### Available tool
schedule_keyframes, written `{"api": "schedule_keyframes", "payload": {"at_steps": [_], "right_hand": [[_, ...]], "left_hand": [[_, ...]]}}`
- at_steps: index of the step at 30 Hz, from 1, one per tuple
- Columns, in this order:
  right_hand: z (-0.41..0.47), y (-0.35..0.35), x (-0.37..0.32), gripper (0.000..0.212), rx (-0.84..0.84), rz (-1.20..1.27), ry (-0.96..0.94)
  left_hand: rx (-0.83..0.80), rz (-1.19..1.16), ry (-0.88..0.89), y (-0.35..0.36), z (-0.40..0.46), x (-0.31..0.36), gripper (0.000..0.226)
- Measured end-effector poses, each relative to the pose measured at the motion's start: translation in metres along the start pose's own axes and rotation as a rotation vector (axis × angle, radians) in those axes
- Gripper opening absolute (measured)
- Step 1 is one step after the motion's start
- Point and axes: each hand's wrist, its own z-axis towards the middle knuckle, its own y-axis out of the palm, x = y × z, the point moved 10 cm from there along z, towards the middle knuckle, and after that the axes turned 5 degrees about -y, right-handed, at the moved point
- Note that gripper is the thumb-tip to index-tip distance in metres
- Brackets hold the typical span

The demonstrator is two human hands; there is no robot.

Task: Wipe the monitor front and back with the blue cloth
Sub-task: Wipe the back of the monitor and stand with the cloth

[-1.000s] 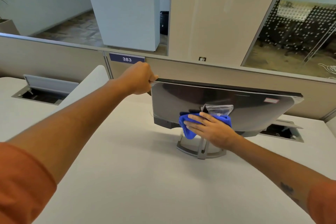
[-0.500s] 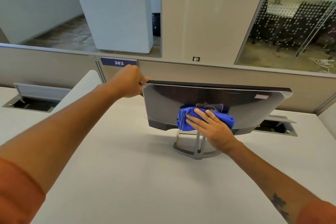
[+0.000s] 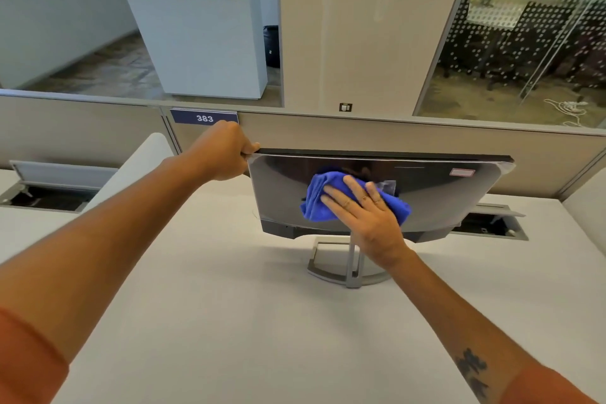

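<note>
Desk: bare white surface in the near ground.
Right hand: fingers spread flat, pressing the blue cloth against the monitor's back.
Cloth handling: soft and bunched, likely to slip unless the palm keeps pressure on it.
Monitor: mid-desk on a slim stand, glossy back toward the person.
Monitor handling: stiff but probably top-heavy and easily scratched; best steadied by its edge.
Left hand: closed around the monitor's upper left corner.
Partition: just behind.
</note>
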Motion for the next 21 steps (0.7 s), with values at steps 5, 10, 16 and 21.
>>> {"api": "schedule_keyframes", "payload": {"at_steps": [5,10,16,21], "right_hand": [[-0.033,-0.037,0.064,0.091,0.347,0.074,0.739],[0.032,-0.009,-0.002,0.092,0.201,0.083,0.452],[0.027,-0.016,0.018,0.09,0.233,0.098,0.435],[-0.062,-0.037,0.089,0.081,0.627,0.234,1.227]], "left_hand": [[0.017,-0.034,0.006,-0.001,-0.001,-0.003,0.022],[0.011,-0.012,-0.004,0.001,-0.001,-0.005,0.022],[0.015,-0.016,0.006,0.0,-0.002,-0.001,0.023],[0.023,-0.022,0.006,0.001,-0.003,-0.002,0.024]]}}
